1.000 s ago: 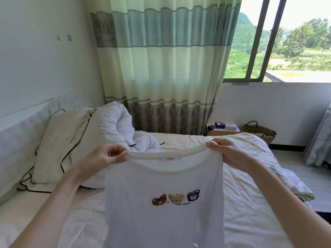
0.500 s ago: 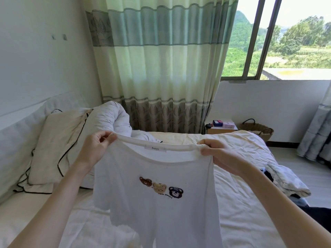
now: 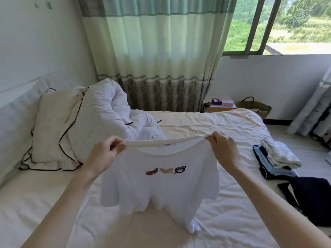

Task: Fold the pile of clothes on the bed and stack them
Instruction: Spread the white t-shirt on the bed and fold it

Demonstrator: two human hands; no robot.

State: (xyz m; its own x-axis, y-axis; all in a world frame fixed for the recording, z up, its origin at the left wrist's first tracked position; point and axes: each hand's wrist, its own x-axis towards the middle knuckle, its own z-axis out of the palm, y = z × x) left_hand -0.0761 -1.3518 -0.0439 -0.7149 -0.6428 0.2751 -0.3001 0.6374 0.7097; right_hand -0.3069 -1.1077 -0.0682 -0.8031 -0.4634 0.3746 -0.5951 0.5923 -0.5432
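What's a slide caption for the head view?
Both hands, left and right, pinch a white bear-print T-shirt by its shoulders above the white bed.

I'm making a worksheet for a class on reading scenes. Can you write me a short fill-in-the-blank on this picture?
1. Both hands hold the white T-shirt up by its ____.
2. The print on its chest shows three ____.
3. The stack of folded clothes lies on the bed to the person's ____.

Missing words: neckline; bears; right
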